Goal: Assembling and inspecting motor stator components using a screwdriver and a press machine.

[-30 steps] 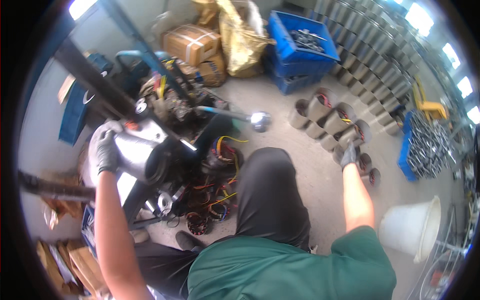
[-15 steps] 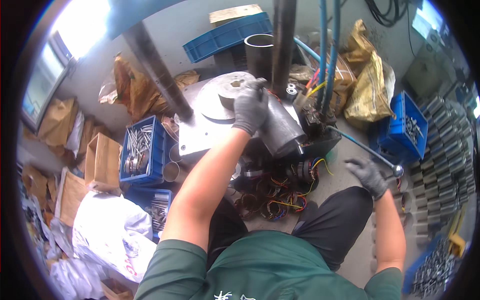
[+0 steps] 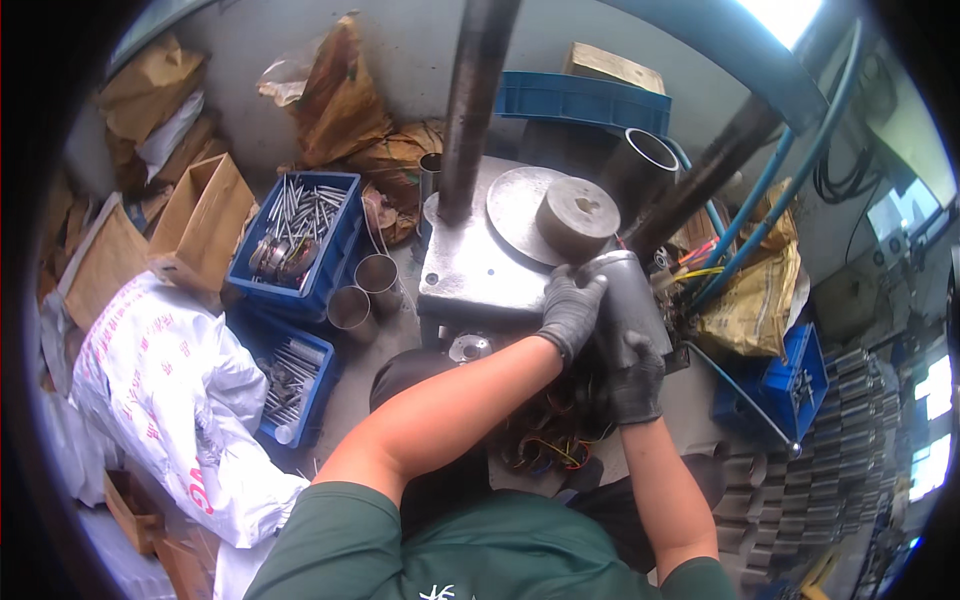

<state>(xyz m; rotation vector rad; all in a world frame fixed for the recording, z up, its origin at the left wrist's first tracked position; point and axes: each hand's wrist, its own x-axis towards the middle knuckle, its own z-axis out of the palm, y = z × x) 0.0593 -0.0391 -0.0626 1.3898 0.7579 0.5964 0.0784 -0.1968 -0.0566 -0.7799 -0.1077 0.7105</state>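
A dark grey metal cylinder (image 3: 634,300) leans at the front right edge of a steel press plate (image 3: 455,285). My left hand (image 3: 573,312), in a grey glove, grips its left side near the upper end, the thumb close to the rim. Lower down, my gloved right hand (image 3: 638,382) is wrapped round its near end. Just beyond the cylinder, a thick round metal block (image 3: 578,218) with a shaped hole in its top sits on a wide flat disc (image 3: 512,212) on the plate. Coils with coloured wires (image 3: 545,450) lie below, partly hidden by my arms.
Dark steel columns (image 3: 478,110) rise from the plate. A lever with a ball end (image 3: 795,449) sticks out at the right. Blue bins (image 3: 345,215) of metal rods stand at the left, near two open tubes (image 3: 352,312). Stacked metal cylinders (image 3: 820,470) fill the right side.
My right hand has left the space beside the lever and now holds the cylinder's near end. My left hand has come down the cylinder's left side. The view has turned left.
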